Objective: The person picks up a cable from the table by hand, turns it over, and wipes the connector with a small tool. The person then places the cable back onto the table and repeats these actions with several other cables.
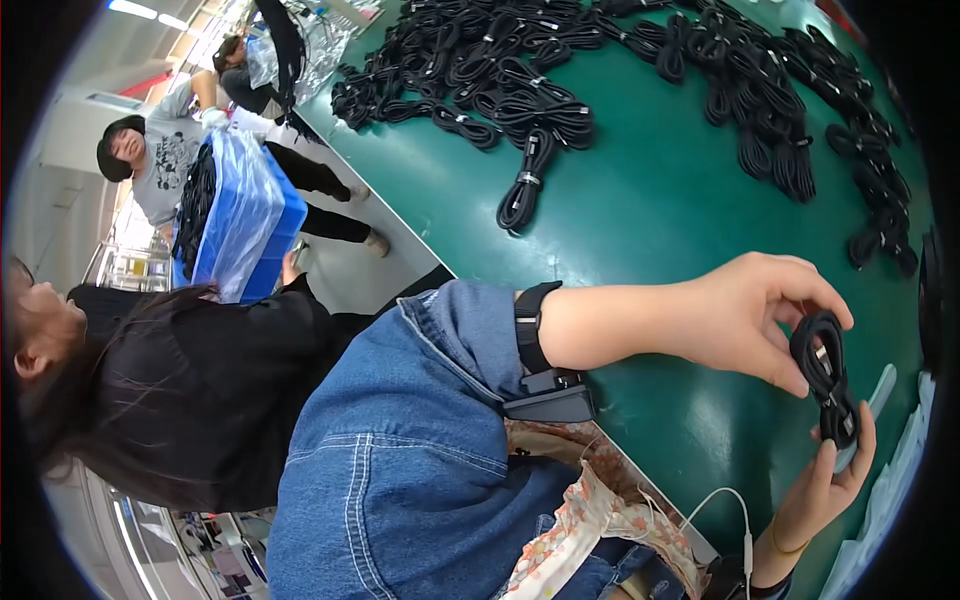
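Note:
A coiled black cable (826, 362), folded into a small loop bundle, is held up between my two hands over the green table. My left hand (745, 312) grips its upper end between thumb and fingers. Lower down, my right hand (818, 495) pinches the other end of the coil. A small metallic plug end shows inside the loop. Behind my right hand is a pale bluish strip (882, 390), whose kind I cannot make out. One tied black cable bundle (526, 182) lies nearest to me, in front of the heap.
Heaped black cable bundles (500, 60) cover the far side of the green table (430, 185), with more bundles (875, 195) along the right. Pale blue plastic (885, 510) lies at the right edge. A person in black (200, 390) is close on my left; another handles a blue crate (285, 215).

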`<state>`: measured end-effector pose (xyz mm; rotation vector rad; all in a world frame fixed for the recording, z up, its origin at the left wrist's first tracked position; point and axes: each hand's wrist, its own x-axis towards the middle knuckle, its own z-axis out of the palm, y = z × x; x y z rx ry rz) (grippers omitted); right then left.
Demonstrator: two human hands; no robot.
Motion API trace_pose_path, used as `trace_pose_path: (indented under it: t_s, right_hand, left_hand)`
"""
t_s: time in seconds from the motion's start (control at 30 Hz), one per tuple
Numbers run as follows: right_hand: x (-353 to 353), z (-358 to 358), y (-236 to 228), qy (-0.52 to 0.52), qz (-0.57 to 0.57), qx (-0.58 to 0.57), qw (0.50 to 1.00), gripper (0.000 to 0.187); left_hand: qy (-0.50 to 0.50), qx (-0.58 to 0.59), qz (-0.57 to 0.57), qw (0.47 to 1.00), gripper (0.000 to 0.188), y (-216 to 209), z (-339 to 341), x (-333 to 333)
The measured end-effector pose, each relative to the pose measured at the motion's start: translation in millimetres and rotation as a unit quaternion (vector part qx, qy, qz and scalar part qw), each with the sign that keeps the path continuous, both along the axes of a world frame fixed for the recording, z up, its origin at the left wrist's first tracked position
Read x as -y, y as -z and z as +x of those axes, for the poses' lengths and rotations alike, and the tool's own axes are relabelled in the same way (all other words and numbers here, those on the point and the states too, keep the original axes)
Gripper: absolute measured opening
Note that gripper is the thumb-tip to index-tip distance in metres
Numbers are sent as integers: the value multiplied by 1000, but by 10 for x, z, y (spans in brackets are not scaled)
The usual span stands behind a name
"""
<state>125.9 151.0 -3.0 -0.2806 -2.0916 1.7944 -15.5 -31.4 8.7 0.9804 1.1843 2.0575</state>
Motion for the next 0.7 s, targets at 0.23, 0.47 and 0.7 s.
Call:
trace_pose_path:
  t_s: [0.23,0.47,0.7]
  right_hand:
    - [-6,-107,29,-13,-7,-14,1000,41]
    - [-31,-79,111,-22,-2,-42,999,42]
    - [-13,30,271,-24,-3,-67,997,41]
  left_hand:
    - [11,29,12,999,50,4,-50,16]
    - [20,27,16,999,50,60,-28,-11]
    - [16,-12,22,1000,51,188,107,-2]
